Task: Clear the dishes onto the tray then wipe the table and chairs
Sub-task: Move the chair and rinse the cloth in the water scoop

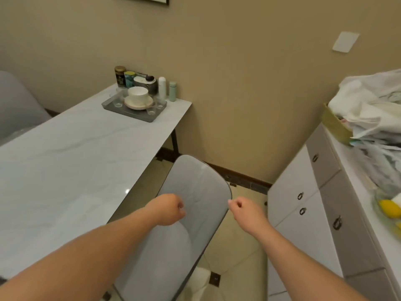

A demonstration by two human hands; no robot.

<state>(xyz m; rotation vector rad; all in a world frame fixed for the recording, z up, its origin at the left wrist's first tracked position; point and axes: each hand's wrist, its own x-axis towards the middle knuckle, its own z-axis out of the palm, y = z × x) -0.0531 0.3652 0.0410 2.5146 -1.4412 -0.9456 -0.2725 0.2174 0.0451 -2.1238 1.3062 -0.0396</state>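
Note:
A grey tray (121,109) sits at the far end of the white marble table (65,166). It carries a white bowl (138,94) stacked on a plate (138,104) and several small clear glasses (117,103). A grey padded chair (195,185) stands at the table's right side, just below me. My left hand (168,209) is closed in a fist over the chair's padding, and nothing shows in it. My right hand (244,210) is also closed, its knuckles at the chair's right rim. No cloth is in view.
Tins, a lidded pot and two small bottles (161,88) stand against the wall behind the tray. A second grey chair (17,105) is at the far left. A white drawer cabinet (314,192) on the right holds plastic bags (373,109) and something yellow (389,208).

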